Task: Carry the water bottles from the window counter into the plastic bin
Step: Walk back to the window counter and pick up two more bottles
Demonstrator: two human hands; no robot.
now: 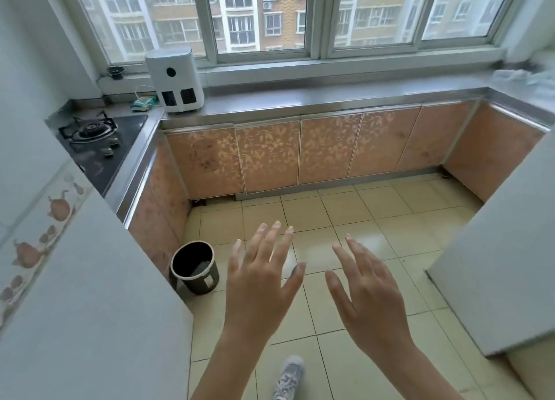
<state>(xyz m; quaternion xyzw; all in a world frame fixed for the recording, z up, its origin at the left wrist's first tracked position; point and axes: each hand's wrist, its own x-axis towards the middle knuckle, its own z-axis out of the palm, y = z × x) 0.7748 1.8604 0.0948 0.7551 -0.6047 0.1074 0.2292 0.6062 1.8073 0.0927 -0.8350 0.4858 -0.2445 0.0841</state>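
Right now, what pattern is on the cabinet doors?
Pale leaf sprigs on orange-brown cabinet doors, clearest in the head view.

Long steel-topped window counter [330, 97] under the window, above orange leaf-patterned cabinet doors.

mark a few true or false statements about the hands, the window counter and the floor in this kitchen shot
1. Both hands hold nothing. True: the left hand and right hand are spread open over the floor.
2. A white appliance stands at the left end of the window counter. True: white appliance, window counter.
3. The dark wastebasket sits on the counter. False: the wastebasket stands on the tiled floor.
4. The gas stove is right of the window. False: the gas stove is on the left.
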